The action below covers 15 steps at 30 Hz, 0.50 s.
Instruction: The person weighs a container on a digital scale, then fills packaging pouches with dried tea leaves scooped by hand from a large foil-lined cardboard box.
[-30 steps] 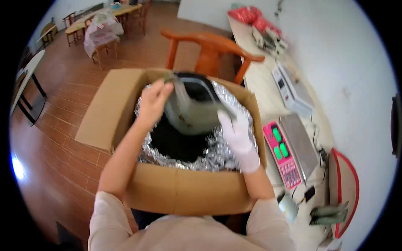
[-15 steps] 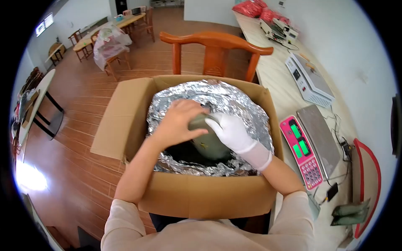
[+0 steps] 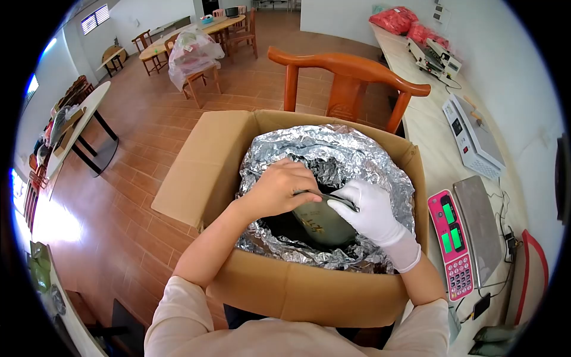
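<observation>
My bare left hand [image 3: 284,187] pinches the left part of the upper edge of a grey-green pouch [image 3: 325,224]. The white-gloved right hand [image 3: 370,211] grips the right part of that same edge, and the pouch mouth looks slightly parted between the two. Gold-coloured marks show on the front of the pouch. It stands over the dark opening of a crumpled silver foil lining [image 3: 380,160], inside an open cardboard box [image 3: 297,291]. What lies in the dark opening cannot be made out.
Beyond the box stands a wooden chair [image 3: 345,68]. Along the right, a counter holds a pink scale [image 3: 450,244] with green displays, a white device [image 3: 473,137] and red bags [image 3: 394,21]. A round-ended table [image 3: 80,128] is at the left.
The view has shifted, so the box appears further right and lower. My left hand has closed on the pouch edge, and the front of the pouch shows more clearly.
</observation>
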Tool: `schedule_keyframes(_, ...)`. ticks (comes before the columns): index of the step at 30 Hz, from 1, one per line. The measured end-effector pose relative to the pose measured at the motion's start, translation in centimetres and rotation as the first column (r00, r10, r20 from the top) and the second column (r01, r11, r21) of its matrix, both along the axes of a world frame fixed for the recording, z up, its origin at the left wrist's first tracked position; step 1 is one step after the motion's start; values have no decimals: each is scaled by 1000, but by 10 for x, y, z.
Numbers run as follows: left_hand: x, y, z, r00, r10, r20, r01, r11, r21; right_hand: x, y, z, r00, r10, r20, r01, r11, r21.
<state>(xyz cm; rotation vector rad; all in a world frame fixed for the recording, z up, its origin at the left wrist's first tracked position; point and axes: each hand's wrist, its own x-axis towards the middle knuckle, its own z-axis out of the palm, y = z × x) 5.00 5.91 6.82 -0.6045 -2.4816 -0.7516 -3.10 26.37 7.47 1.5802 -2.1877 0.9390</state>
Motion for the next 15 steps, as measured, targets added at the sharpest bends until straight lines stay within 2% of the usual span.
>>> schedule_keyframes(8, 3, 5, 1, 999, -4, -46, 0, 996, -93, 4, 3, 1, 997, 54, -50, -50, 995, 86)
schedule_keyframes(15, 5, 5, 1, 999, 6, -40, -9, 997, -78, 5, 7, 6, 999, 36, -37, -34, 998, 57)
